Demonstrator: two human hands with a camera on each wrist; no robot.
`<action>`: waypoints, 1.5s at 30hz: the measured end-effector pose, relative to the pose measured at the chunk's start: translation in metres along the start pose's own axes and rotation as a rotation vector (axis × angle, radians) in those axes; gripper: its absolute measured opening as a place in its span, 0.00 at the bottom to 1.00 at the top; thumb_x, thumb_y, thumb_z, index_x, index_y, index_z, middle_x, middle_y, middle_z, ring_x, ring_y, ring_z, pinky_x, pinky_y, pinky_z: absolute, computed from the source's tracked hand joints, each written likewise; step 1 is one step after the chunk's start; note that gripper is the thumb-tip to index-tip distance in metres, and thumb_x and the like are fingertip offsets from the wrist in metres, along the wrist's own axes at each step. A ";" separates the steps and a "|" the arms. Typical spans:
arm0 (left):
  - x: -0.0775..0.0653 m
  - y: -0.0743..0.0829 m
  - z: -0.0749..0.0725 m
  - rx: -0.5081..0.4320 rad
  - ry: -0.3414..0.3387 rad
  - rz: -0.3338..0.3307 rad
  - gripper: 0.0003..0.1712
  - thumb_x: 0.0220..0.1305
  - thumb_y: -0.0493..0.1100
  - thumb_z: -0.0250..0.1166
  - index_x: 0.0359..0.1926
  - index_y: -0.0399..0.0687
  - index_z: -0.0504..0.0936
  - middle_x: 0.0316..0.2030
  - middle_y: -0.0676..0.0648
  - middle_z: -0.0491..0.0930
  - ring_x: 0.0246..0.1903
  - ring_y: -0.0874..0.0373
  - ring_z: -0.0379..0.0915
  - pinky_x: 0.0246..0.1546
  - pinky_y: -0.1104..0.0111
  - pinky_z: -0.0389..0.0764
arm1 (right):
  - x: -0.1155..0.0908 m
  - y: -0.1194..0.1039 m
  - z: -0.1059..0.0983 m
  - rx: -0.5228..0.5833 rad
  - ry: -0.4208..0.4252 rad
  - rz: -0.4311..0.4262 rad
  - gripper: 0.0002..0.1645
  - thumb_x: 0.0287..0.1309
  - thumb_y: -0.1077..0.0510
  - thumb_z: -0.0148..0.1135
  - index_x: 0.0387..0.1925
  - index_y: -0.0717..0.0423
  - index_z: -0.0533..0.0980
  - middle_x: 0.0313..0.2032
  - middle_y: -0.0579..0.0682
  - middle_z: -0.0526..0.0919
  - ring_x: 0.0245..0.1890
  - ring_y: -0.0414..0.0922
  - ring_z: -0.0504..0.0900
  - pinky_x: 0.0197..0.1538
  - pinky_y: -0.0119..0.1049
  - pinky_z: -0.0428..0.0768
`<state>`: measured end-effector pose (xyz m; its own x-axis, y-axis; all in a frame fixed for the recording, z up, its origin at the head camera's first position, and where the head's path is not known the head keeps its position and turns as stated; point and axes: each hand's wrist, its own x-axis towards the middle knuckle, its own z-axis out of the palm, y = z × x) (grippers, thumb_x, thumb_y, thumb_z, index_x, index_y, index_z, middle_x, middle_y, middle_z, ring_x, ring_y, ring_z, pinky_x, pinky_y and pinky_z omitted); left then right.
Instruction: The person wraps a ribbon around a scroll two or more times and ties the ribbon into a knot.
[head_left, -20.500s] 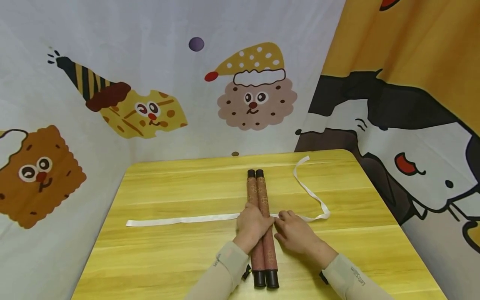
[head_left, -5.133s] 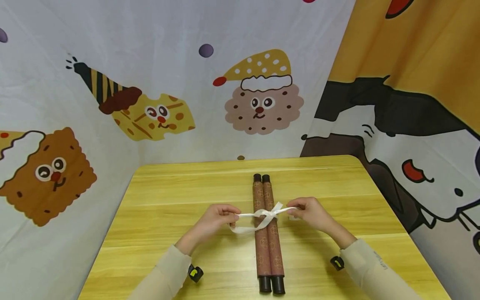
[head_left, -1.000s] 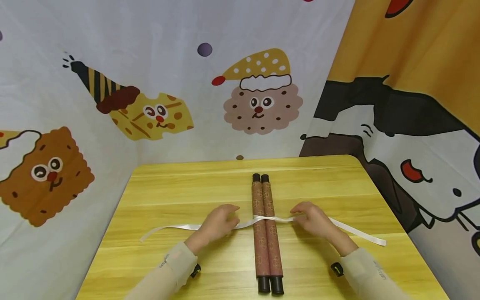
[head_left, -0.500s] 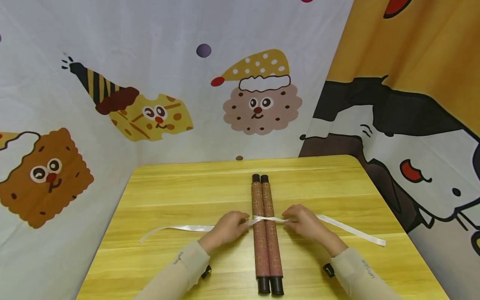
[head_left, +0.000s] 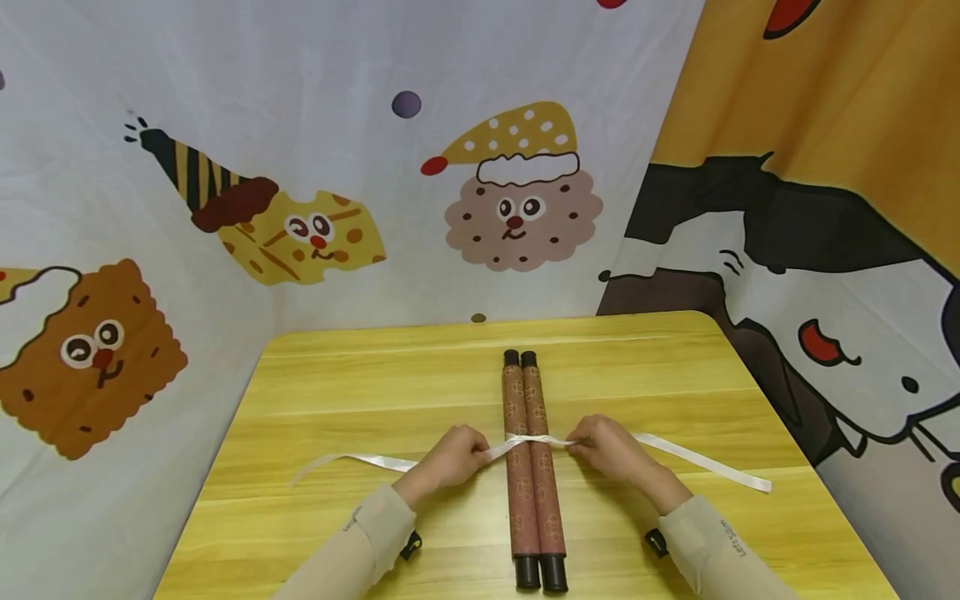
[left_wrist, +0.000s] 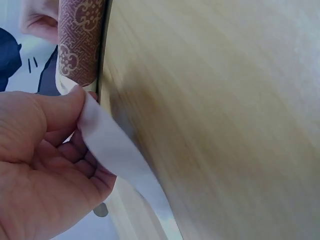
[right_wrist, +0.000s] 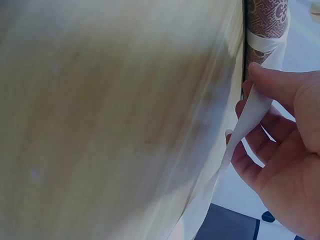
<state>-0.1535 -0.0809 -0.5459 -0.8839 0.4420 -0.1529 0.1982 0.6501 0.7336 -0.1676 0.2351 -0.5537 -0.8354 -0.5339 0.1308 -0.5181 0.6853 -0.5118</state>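
Two rolled scrolls with reddish-brown patterned covers and black end knobs lie side by side, the left scroll against the right scroll. A white ribbon passes round their middle and crosses over the top, twisted there. On the left, my left hand pinches the ribbon between thumb and fingers close to the scrolls; the left wrist view shows the ribbon trailing past the thumb. Opposite it, my right hand pinches the other side of the ribbon. Both ribbon tails spread outward over the table.
The scrolls lie on a yellow wood-grain table with rounded far corners. Behind and beside it hangs a white curtain with cartoon prints, orange and black at the right. Black wrist straps show under both sleeves.
Earlier, my left hand held the scrolls over the flat ribbon; later, looped ribbon was pulled over them. Within the last second, both hands moved inward and pinched the ribbon; its left tail shifted slightly.
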 end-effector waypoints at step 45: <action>0.003 0.012 0.000 -0.683 0.269 0.009 0.17 0.78 0.40 0.61 0.53 0.27 0.85 0.57 0.34 0.84 0.59 0.43 0.80 0.62 0.55 0.79 | -0.002 0.001 0.001 -0.094 0.023 0.045 0.03 0.61 0.62 0.75 0.31 0.57 0.90 0.31 0.44 0.88 0.33 0.44 0.87 0.38 0.39 0.86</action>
<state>-0.1533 -0.0716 -0.5373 -0.9743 0.2214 -0.0413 -0.0245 0.0781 0.9966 -0.1662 0.2365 -0.5554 -0.8617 -0.4908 0.1291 -0.4939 0.7526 -0.4354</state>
